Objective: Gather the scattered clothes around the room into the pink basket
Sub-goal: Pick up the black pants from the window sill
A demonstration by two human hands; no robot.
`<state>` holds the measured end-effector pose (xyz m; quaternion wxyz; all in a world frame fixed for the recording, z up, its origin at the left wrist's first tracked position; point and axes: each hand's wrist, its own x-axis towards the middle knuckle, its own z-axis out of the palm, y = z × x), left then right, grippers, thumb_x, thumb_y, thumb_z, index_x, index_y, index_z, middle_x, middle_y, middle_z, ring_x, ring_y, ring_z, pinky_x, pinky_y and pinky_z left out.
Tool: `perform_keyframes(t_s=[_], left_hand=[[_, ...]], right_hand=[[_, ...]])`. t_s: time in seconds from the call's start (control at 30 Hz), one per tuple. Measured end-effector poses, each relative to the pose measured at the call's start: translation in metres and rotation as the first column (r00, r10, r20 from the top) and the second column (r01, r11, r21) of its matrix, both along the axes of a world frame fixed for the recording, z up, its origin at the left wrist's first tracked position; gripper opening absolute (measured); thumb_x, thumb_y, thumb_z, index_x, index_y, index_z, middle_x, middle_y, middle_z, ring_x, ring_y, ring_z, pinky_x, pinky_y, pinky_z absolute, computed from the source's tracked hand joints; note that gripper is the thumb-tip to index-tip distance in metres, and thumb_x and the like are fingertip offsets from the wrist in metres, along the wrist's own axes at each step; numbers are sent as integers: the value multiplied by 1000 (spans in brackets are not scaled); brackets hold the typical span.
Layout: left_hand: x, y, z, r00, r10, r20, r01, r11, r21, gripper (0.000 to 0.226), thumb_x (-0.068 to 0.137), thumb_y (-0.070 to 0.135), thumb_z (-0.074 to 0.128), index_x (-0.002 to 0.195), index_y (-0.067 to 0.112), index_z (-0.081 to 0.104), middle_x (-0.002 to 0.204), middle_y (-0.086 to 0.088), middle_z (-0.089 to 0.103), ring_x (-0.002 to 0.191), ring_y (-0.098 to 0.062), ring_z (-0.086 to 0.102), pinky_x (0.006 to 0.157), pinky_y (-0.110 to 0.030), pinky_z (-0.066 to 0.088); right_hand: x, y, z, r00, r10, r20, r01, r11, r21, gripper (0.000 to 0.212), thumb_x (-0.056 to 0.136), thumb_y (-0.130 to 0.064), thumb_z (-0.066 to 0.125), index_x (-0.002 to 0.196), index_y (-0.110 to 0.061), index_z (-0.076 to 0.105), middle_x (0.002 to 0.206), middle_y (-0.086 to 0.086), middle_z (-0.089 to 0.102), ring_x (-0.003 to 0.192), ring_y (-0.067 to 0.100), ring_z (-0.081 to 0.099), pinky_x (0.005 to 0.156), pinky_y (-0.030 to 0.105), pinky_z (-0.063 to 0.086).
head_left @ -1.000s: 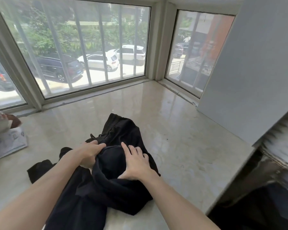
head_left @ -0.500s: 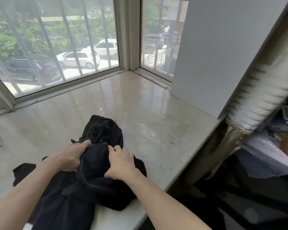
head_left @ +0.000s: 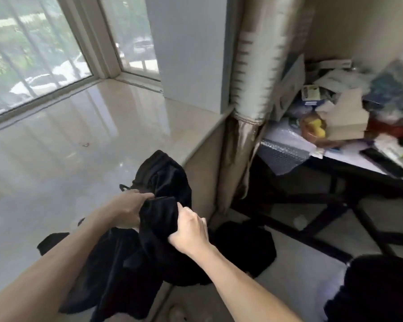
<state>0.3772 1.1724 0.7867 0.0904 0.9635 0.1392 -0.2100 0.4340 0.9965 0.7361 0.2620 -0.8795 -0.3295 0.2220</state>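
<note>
A: Where is the black garment [head_left: 158, 182]?

B: It is bunched at the near edge of the marble window ledge [head_left: 79, 147], caught between the two hands. Its upper fold rises beyond the knuckles. The rest hangs below the forearms, part of it spilling over the ledge's edge.

A: What are the hands doing?

B: The left hand [head_left: 130, 210] grips a fold from the left, fingers curled into the cloth. The right hand [head_left: 191, 231] is clenched round the bunch from the right. They sit close together, with only a ridge of cloth between them.

A: And to the right?

B: A pale curtain [head_left: 254, 66] hangs beside the ledge. Past it stands a cluttered surface [head_left: 349, 156] on dark legs. A dark shape [head_left: 249, 247] lies on the floor beyond the right wrist, too blurred to name.
</note>
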Motion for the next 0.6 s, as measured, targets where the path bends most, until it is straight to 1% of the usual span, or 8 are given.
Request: perform_keyframes(t_s=[0.07,0.1,0.17,0.2,0.27,0.37,0.43,0.6], left_hand=[[17,-59,-21,995,-97,7,96,990,101,54,61,43,73,108,39,47,93,7,47,101,-23,54,74,-33,46],[35,-113,-40,986,-164,-10,164,983,83,58,61,45,72,113,41,46,97,6,47,105,-25,55,76,-35,48],[33,-155,-68,989,-128,-69,129,992,6,74,61,41,73,128,41,42,112,4,51,115,-26,54,86,-38,51],[47,-202,-82,979,-188,-75,185,982,-37,82,61,39,75,134,39,39,118,3,51,118,-25,53,90,-39,51],[65,-270,-102,959,-274,-77,267,960,-85,88,60,38,77,139,36,37,119,2,51,117,-25,54,91,-39,51],[92,-362,-109,924,-383,-4,379,914,-146,84,61,35,75,136,31,37,112,0,48,109,-28,56,86,-42,52],[110,-414,-109,894,-446,48,448,881,-149,83,65,30,71,138,29,33,115,-3,46,109,-30,53,83,-41,53],[153,-490,-115,841,-530,104,540,826,-158,76,72,29,70,136,28,30,119,-6,43,111,-32,48,82,-40,52]], right_hand=[[1,-57,-24,991,-133,-1,132,991,-18,71,78,-10,57,144,-19,31,120,4,53,117,28,52,101,41,36],[4,-115,-38,970,-241,6,241,969,-51,72,79,-11,56,145,-21,30,122,3,52,118,27,51,101,40,36],[1,-156,-54,959,-282,24,283,954,-95,72,77,-8,55,143,-25,32,123,1,51,119,25,50,102,40,36],[4,-205,-60,931,-364,39,366,923,-116,71,77,-7,54,142,-26,34,124,0,51,119,25,50,103,40,36],[9,-277,-65,884,-463,55,466,875,-127,69,76,-3,52,139,-28,38,126,-1,51,119,26,50,103,39,36],[17,-367,-65,784,-605,142,621,772,-139,68,75,-3,52,136,-30,41,128,-5,53,120,22,50,98,36,38],[24,-414,-61,698,-692,183,716,684,-140,65,73,-4,53,131,-32,43,124,-6,54,118,20,51,95,35,39],[39,-481,-72,538,-820,193,843,526,-115,58,73,-3,54,125,-29,48,114,-5,55,112,20,53,91,36,41]])
